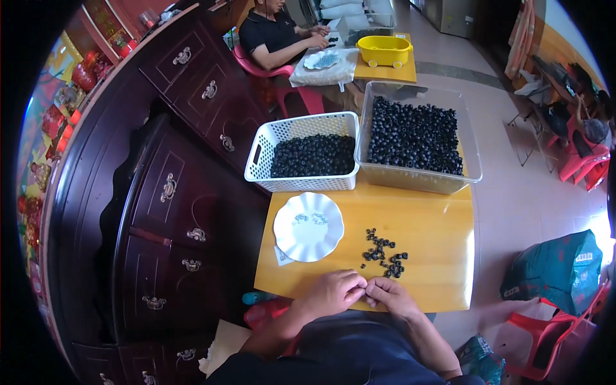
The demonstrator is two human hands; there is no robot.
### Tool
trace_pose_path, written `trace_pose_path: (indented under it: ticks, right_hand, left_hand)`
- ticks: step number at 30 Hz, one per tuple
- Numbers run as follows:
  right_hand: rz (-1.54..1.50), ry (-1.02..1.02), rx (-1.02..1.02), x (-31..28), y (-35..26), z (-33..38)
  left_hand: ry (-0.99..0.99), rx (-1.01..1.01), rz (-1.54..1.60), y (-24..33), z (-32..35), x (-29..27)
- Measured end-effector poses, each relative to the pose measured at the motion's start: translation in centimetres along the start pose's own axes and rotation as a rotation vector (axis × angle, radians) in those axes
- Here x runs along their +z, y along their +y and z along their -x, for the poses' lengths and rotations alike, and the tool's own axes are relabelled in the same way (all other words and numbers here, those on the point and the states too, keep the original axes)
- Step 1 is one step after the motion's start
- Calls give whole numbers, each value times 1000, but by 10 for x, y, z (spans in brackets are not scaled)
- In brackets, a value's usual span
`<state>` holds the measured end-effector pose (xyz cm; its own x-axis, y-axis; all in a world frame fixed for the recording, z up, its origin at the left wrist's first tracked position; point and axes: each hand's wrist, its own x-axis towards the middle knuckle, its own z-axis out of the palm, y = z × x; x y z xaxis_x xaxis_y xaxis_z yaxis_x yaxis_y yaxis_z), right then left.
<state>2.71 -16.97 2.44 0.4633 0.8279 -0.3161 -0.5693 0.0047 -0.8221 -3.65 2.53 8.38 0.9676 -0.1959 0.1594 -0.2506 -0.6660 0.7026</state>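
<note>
Pinching: left hand (pixel 332 292) and right hand (pixel 389 295) met fingertip to fingertip at the yellow table's (pixel 430 224) near edge, gripping something too small to identify.
Beads: small black pile (pixel 384 251) just beyond.
Plate: white, scalloped (pixel 308 226), left.
Baskets: white basket (pixel 305 154), clear bin (pixel 417 138), farther.

bench (pixel 436 269) right half bare, open passage | small black rings (pixel 384 251) scattered mid-bench | white plate (pixel 308 226) blocks left | white basket (pixel 307 154) and clear bin (pixel 417 138) wall the far edge
</note>
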Motion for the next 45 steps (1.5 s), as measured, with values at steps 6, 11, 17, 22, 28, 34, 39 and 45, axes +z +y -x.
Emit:
trace_pose_path:
  ticks: [6,11,17,22,28,34,39,45]
  right_hand:
    - [-83,83,-106,10,-4,-3]
    - [-110,82,-125,13,9,1]
    - [-116,119,-145,12,21,-3]
    - [227,220,-366,4,34,-12]
    - [-339,340,-189,10,17,-4]
    - [-435,294,-272,8,28,5]
    - [-485,322,-290,5,31,10]
    - [-491,288,-324,4,32,7]
  left_hand:
    - [145,-168,214,10,-3,4]
    - [240,-142,251,11,11,18]
    - [223,-128,138,-1,14,24]
    - [330,-226,180,-5,7,14]
    - [268,-124,161,-8,1,26]
    - [248,-56,138,7,-6,39]
    - [214,-38,33,13,-6,45]
    - [233,-21,-95,13,0,50]
